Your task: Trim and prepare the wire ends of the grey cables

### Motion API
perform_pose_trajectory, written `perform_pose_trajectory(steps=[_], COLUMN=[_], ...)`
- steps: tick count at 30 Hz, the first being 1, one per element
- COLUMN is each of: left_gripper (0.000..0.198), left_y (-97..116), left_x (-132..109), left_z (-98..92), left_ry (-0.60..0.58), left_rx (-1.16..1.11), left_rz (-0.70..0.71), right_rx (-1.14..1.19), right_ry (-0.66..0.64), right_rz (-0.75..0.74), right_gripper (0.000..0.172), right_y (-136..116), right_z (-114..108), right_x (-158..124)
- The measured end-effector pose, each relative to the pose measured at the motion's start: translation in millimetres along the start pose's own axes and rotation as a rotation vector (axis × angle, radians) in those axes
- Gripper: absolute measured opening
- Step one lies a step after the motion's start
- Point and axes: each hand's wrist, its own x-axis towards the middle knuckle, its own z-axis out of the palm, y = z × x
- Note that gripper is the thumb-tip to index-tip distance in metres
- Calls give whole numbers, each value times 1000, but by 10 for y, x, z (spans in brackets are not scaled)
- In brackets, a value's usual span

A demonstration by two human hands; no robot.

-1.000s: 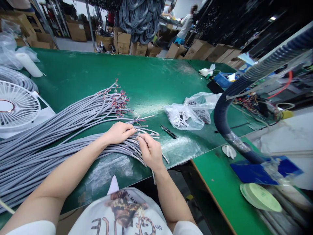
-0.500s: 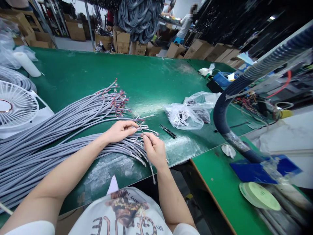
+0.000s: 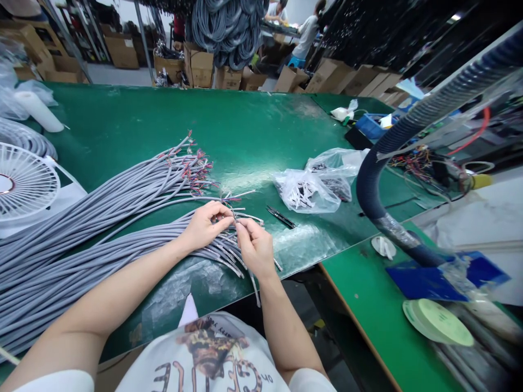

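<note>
Two long bundles of grey cables (image 3: 93, 218) lie across the green table (image 3: 245, 130), their stripped ends with coloured wires fanned out near the middle. My left hand (image 3: 206, 224) pinches the end of one grey cable at the near bundle's tips. My right hand (image 3: 255, 247) is closed too, its fingertips pinching the thin wires of that same cable end just right of my left hand. Both hands rest over the near bundle's ends.
Small black cutters (image 3: 281, 216) lie right of my hands. Two clear plastic bags (image 3: 316, 188) of small parts sit further right. A white fan (image 3: 24, 188) stands at the left, a ribbed dark hose (image 3: 379, 163) at the right, a tape roll (image 3: 437, 322) near it. People work far behind.
My hands have drawn closer together over the cable ends, the right hand lifting from the bundle towards the left hand's fingertips. The view has shifted slightly.
</note>
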Motion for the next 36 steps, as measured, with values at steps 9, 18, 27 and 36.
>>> perform_pose_trajectory(steps=[9,18,27,36], left_gripper=[13,17,21,31], left_y=[-41,-24,-45,-88], left_x=[41,6,39,71], left_z=[-7,-18,-11,-232], left_ry=[-64,-123,-65,-242], left_rx=[-89,-301,-478,-38], left_rz=[-36,-194,-321,-183], right_rx=[-105,-15,169,206], right_ry=[51,164,2,-27], right_rz=[-9,-7,38,130], right_gripper=[20,30,40,30], right_y=[22,179,-38,184], right_z=[10,15,-277,-34], right_x=[-34,111,-40,50])
